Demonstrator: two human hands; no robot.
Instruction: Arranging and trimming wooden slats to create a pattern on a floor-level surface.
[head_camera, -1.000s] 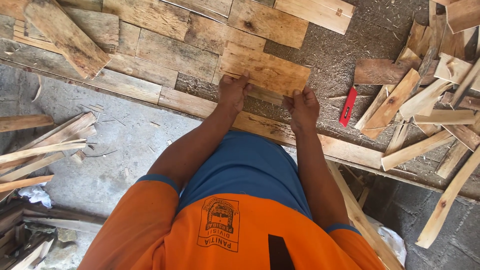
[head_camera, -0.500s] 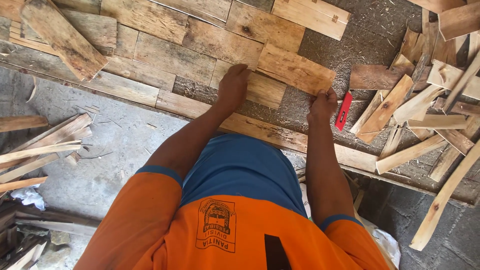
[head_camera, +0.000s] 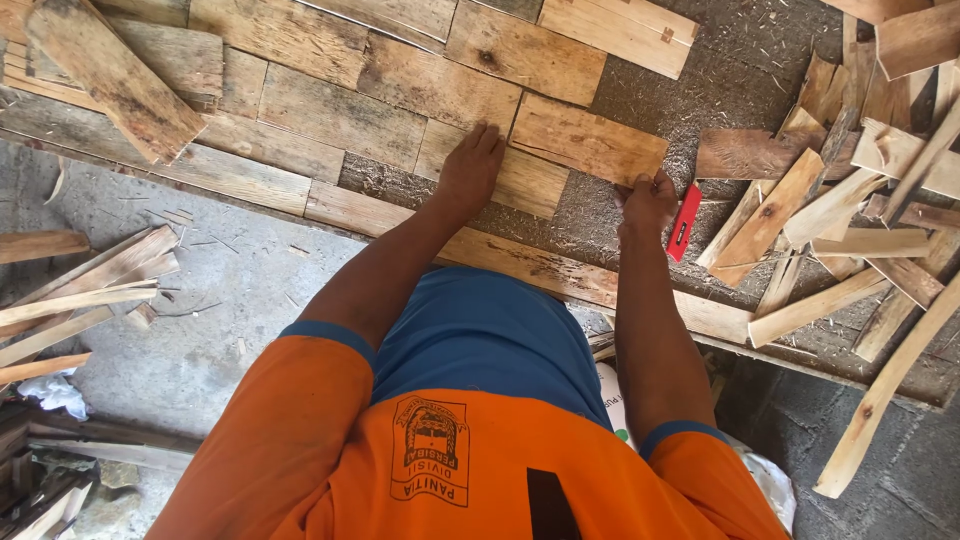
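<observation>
Far left: loose slats (head_camera: 70, 300) piled on concrete floor (head_camera: 200, 330), fanned out, some overlapping. Upper left, one plank (head_camera: 110, 75) lies diagonal on top of the laid boards (head_camera: 330, 115), which sit edge to edge in staggered rows on a rough board base (head_camera: 600, 215) covered in sawdust. A long edge strip (head_camera: 520, 265) runs along the near side of the rows.

Centre: left hand (head_camera: 470, 170) flat, palm down, fingers together and extended, pressing on a short light board (head_camera: 505, 175) in the nearest row. Fingertips reach the joint with the row above. Not gripping anything, just resting on the surface.

Just right of it: a tan board (head_camera: 585, 140), slightly skewed against the neighbours, left end butting the laid pieces, right end over bare base. Right hand (head_camera: 648, 200) at that board's lower right corner, fingers curled against the edge; can't tell if it's actually clamped or only pushing, fingertips hidden from this angle.

Immediately right of the right hand: red flat tool (head_camera: 684, 222), lying on the sawdust, close to the knuckles but apart from them.

Top centre-right: another pale board (head_camera: 615, 30) sits loose, tilted, overhanging the laid rows.

Far right: scrap heap (head_camera: 860, 200) of offcuts, criss-crossed, several long slats running off toward the lower right corner over dark floor
</observation>
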